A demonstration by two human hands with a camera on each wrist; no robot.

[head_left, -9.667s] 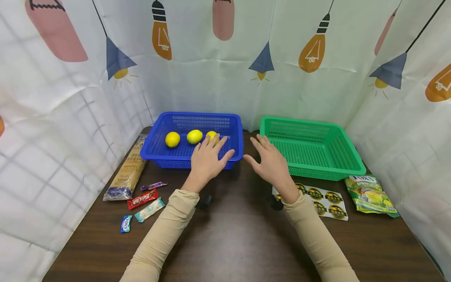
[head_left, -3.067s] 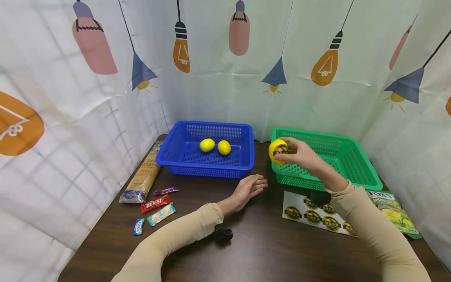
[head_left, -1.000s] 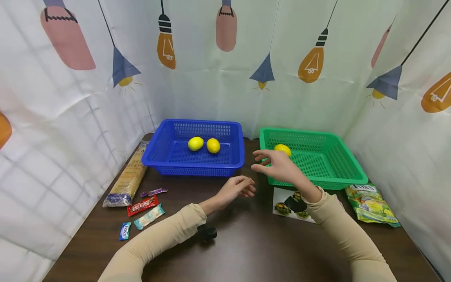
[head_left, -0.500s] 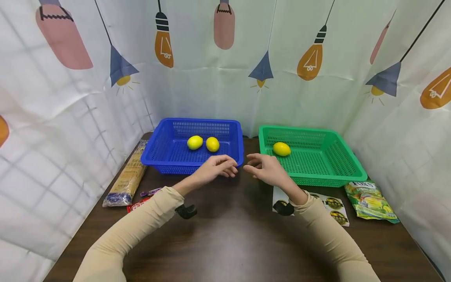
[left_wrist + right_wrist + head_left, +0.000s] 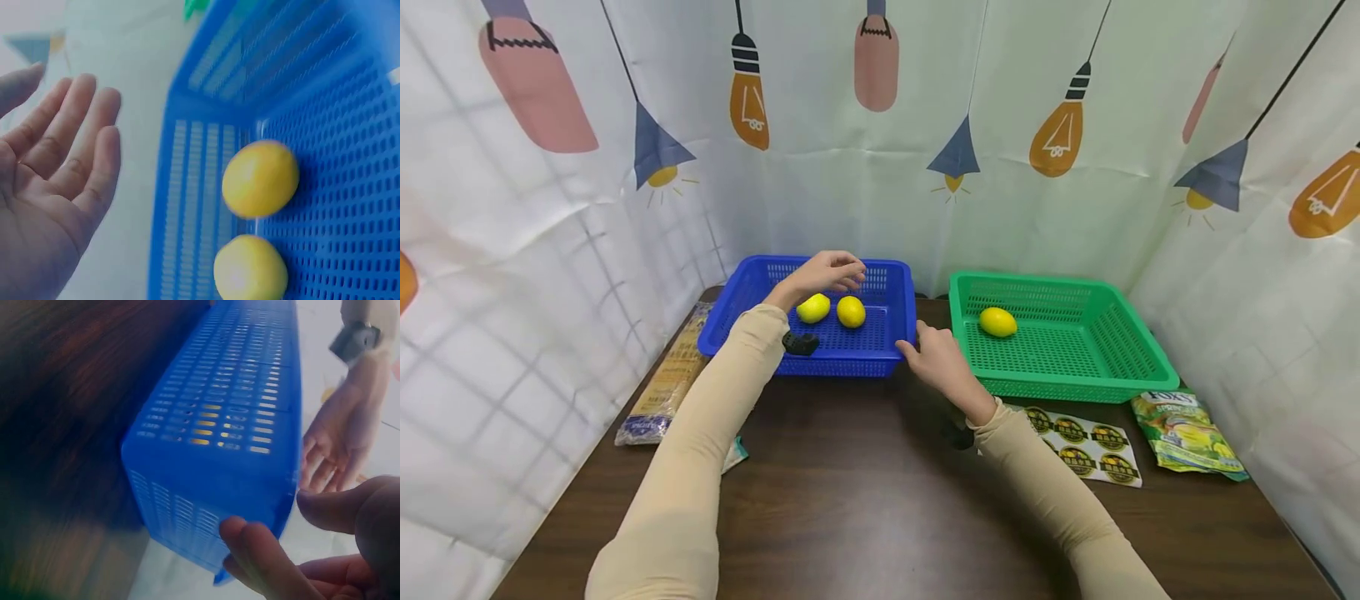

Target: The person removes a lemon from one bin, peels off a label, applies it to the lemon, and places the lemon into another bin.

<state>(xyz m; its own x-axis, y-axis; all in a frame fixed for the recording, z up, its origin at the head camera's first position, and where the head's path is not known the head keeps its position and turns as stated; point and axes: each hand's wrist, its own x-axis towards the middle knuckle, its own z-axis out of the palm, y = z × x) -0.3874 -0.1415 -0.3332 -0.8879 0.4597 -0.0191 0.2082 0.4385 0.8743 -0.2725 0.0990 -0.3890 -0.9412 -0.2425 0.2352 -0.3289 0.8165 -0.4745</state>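
My left hand (image 5: 823, 273), fingers loosely bent and holding nothing, hovers above the back of the blue basket (image 5: 752, 350). Two lemons (image 5: 851, 312) lie side by side in that basket; both show in the left wrist view beside the palm (image 5: 44, 206). At the basket's front right corner is my right hand (image 5: 938, 360). In the right wrist view its thumb (image 5: 331, 509) meets the rim and its fingers (image 5: 256, 550) bend against the outer wall, pinching the corner. A third lemon (image 5: 997, 322) sits in the left part of the green basket (image 5: 1067, 387).
A sheet of round black-and-gold stickers (image 5: 1078, 450) lies before the green basket, partly behind my right forearm. A Fox's candy bag (image 5: 1187, 433) is at the right edge. Packaged noodles (image 5: 673, 375) and a pale wrapper (image 5: 734, 454) lie left, partly covered by my left arm.
A stickered lemon held in my right hand earlier has gone into the green basket. Since then, my left hand has moved forward over the blue basket, my right leftward to its corner.
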